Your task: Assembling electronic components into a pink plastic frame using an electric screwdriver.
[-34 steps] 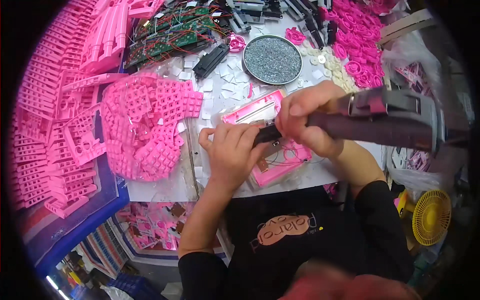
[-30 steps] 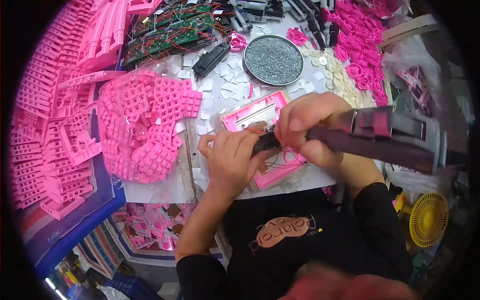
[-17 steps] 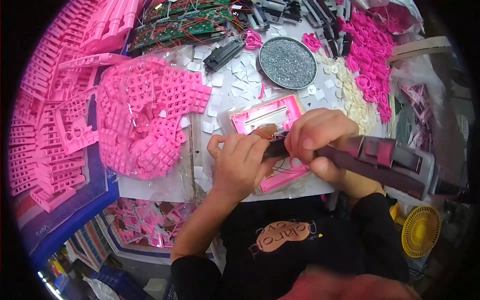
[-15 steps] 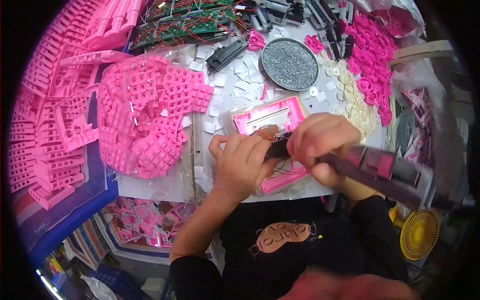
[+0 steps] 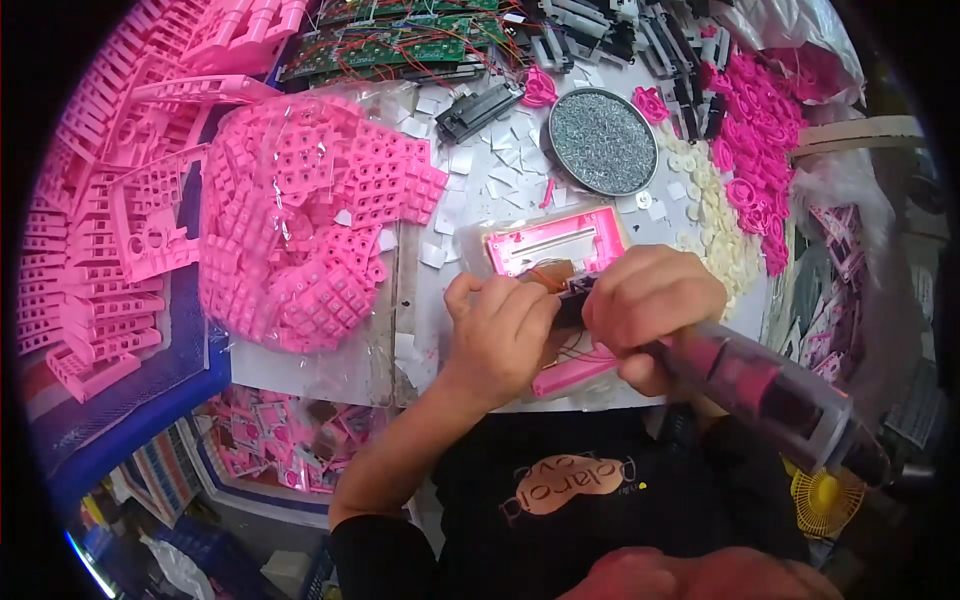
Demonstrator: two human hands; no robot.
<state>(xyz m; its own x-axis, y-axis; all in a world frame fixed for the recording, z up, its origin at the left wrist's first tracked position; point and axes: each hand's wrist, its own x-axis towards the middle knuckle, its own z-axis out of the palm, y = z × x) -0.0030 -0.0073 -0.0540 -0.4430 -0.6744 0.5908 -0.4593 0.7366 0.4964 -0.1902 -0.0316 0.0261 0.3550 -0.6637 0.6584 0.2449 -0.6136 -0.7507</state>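
Observation:
In the middle of the table a pink plastic case [image 5: 500, 245] lies on clear wrapping, with thin wires and a brown piece inside it. My left hand [image 5: 500, 335] is closed on a black plastic part [image 5: 572, 305] over the case; the fingers cover much of it. My right hand [image 5: 655, 300] wraps round the front end of an electric screwdriver [image 5: 770, 390], a long dark tool with a see-through body, blurred and slanting down to the right. Its tip is hidden behind the fingers, close to the black part.
A round dish of small metal screws [image 5: 603, 142] stands behind the case. Pink keypads in a clear bag [image 5: 300, 220] lie left, beside stacked pink frames [image 5: 110, 290]. Circuit boards [image 5: 390, 45], white discs [image 5: 715, 215] and pink rings [image 5: 755, 120] surround the work area.
The view has shifted, so the table things sit slightly more to the right. The screwdriver's rear end has swung downward. Both hands keep their grips.

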